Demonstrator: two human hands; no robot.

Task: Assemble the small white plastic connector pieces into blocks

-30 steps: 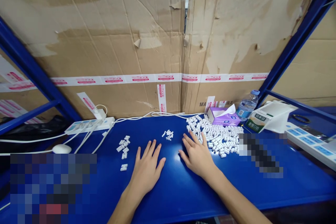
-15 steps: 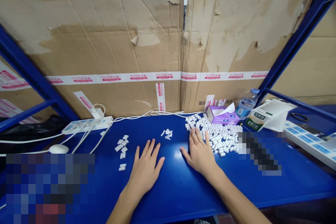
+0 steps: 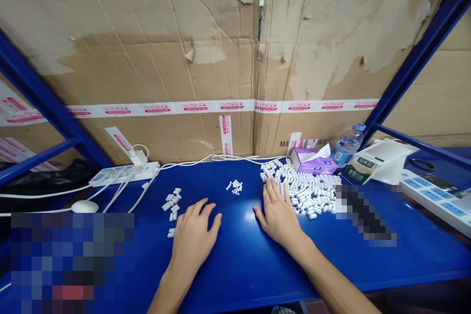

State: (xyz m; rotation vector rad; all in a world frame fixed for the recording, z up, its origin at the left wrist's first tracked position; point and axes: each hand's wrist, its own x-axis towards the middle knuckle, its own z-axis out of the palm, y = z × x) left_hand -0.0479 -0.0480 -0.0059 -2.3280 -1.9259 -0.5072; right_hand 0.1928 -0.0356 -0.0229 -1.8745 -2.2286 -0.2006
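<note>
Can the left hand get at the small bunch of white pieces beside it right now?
Probably yes: the left hand lies flat on the blue table, and the small bunch of white pieces sits just beyond it with nothing between.

Only one view, worn on the head, looking forward and down from close above the near edge of the blue table. Facing the cardboard wall at the far side, which fills the upper half. Both forearms entering from the near edge, left hand and right hand near centre. Wide lens, bending blue shelf posts at left and right
</note>
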